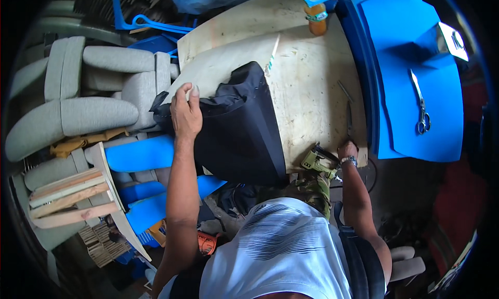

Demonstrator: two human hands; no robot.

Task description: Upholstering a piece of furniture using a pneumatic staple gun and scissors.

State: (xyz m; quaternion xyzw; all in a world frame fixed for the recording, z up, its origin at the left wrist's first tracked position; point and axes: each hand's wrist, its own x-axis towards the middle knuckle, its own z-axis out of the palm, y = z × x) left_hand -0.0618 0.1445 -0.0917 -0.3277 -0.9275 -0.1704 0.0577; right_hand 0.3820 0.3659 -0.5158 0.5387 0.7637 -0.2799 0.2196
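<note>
My left hand [186,112] presses down on black fabric [240,127] that is draped over a pale curved board [218,65] on the wooden workbench [306,96]. The fingers curl over the fabric's bunched upper edge. My right hand [347,151] is at the bench's near right edge, gripping a green pneumatic staple gun [317,163] that rests by the bench corner. A watch sits on that wrist.
Blue foam sheets [416,86] lie right of the bench with scissors [422,114] on them. An orange bottle [317,18] stands at the far edge. Grey upholstered seat cushions [88,101] and blue foam pads [140,153] are stacked at left, with wooden frames [67,197] below.
</note>
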